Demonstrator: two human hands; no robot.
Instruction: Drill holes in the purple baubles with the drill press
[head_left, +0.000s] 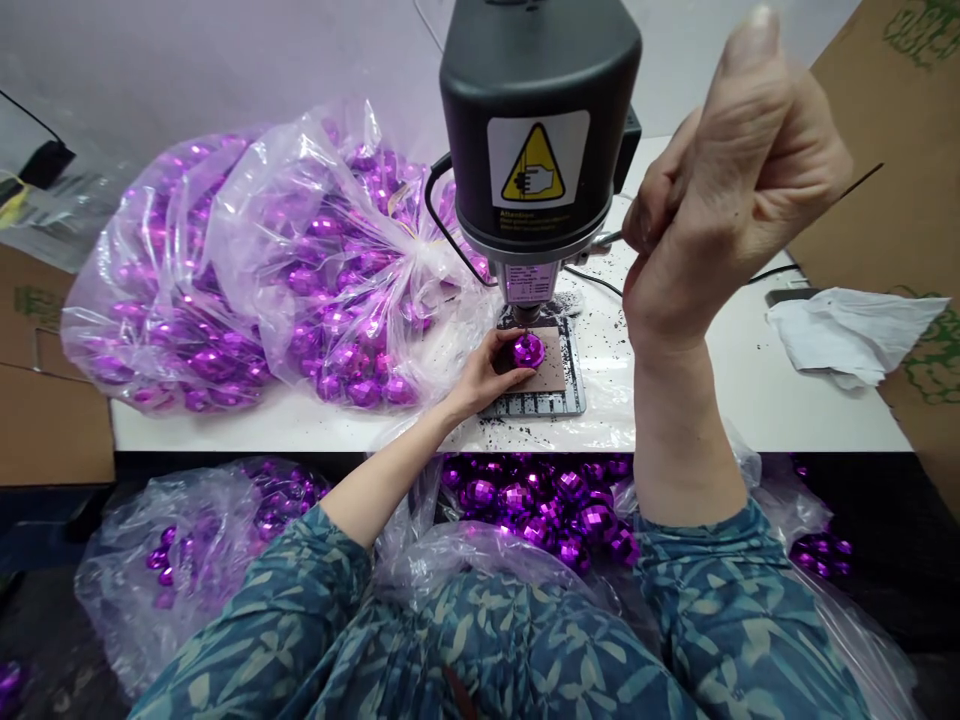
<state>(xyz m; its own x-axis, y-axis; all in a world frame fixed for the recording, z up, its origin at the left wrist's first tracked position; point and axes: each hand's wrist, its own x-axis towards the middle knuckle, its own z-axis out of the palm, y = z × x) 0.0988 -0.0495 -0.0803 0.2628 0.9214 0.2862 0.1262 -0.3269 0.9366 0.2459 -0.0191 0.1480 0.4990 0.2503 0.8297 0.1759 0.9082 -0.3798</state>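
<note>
Under the black drill press (541, 130), a shiny purple mirror-faceted ball (529, 350) rests on a brown board (553, 365) over the slotted metal base (574, 385). My left hand (491, 368) is closed on the ball, thumb and fingers around its left side. The drill's lower end meets the top of the ball; whether the bit is inside it I cannot tell. Raised at the right, my right hand (727, 190) is closed around the press lever (611, 238). Most of the lever is hidden behind the fingers.
Clear plastic bags (247, 260) full of purple balls fill the table's left side. More loose balls (540, 505) lie in plastic below the front edge. Dark shavings surround the base. White crumpled sheets (847, 330) lie at the right, beside a cardboard box (892, 150).
</note>
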